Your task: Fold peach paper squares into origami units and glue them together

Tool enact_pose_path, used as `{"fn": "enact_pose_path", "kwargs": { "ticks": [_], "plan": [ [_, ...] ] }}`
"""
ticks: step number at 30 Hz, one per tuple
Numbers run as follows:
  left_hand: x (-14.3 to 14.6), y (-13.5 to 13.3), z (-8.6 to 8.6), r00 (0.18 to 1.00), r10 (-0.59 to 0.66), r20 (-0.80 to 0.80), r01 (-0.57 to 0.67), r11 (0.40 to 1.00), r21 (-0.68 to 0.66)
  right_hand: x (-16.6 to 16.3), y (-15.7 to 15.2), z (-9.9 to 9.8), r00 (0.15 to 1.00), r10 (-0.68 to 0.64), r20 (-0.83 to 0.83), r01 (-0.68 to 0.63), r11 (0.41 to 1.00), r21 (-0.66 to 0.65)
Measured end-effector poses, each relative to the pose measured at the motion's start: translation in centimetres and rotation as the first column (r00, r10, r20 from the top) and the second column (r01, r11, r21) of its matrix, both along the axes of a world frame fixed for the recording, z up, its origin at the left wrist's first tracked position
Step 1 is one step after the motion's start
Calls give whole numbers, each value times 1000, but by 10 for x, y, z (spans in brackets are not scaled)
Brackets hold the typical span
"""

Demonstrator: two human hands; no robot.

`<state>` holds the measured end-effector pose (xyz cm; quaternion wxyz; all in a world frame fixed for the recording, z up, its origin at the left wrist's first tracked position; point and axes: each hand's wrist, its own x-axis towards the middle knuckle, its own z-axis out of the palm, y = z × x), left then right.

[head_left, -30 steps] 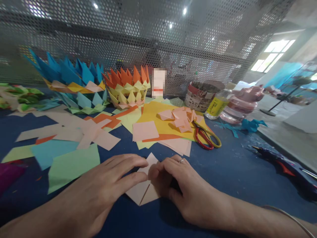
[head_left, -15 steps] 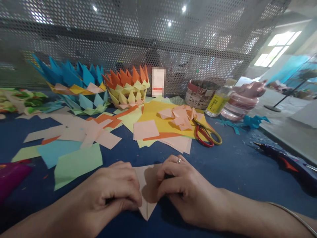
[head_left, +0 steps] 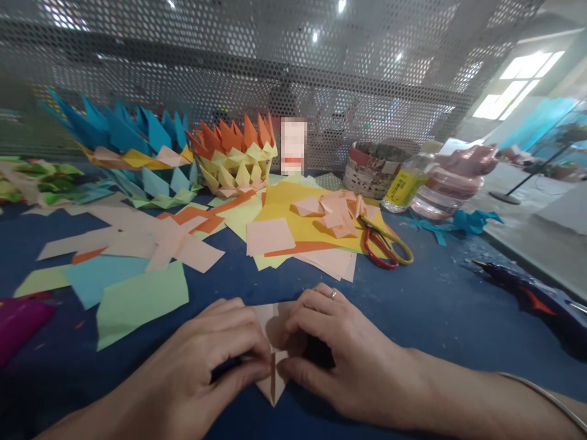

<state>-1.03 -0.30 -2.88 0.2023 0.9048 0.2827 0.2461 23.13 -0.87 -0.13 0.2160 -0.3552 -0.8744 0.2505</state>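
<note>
A small sheet of pale pink paper (head_left: 274,391), folded to a point towards me, lies on the blue table top. From the left, my left hand (head_left: 229,348) pinches its folded edge between thumb and fingers. My right hand (head_left: 328,345), with a ring on one finger, has its thumb and bent fingers closed on the opposite edge. Both thumbs meet close to the middle crease, where the flaps lie side by side. My fingers cover much of the paper's sides.
Loose paper sheets (head_left: 142,305) lie at the left. Ahead are red-and-yellow scissors (head_left: 387,244), folded pink pieces (head_left: 334,211), an orange-and-yellow paper basket (head_left: 233,162) and a blue one (head_left: 137,146). A clear bottle (head_left: 406,183) and a dark glue gun (head_left: 527,293) are at the right.
Both hands have moved closer together over the paper. My thumbs have come in to the middle crease, and the flaps there stand slightly raised.
</note>
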Motion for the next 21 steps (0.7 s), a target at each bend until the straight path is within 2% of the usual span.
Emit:
{"fn": "enact_pose_path", "kwargs": {
  "ticks": [6,11,14,16,19,21],
  "plan": [
    [4,-6,-3,997,82,1,-82,996,27,-3,1,-6,999,-17,33,17,1000,1],
    [4,-8,-6,997,62,-39,-59,997,55,-6,0,-7,997,-42,59,41,999,8],
    [6,-11,-6,995,95,-15,-93,991,95,-7,0,-7,997,-50,65,49,999,12],
    [8,-15,-7,989,150,12,-150,976,156,-6,0,-8,997,-54,62,53,998,19],
    [12,-21,-8,970,238,48,-242,922,302,-6,1,-9,997,-53,62,52,998,19],
    [15,-24,-8,972,224,66,-231,878,418,-6,0,-9,997,-48,66,47,999,6]
  ]
}}
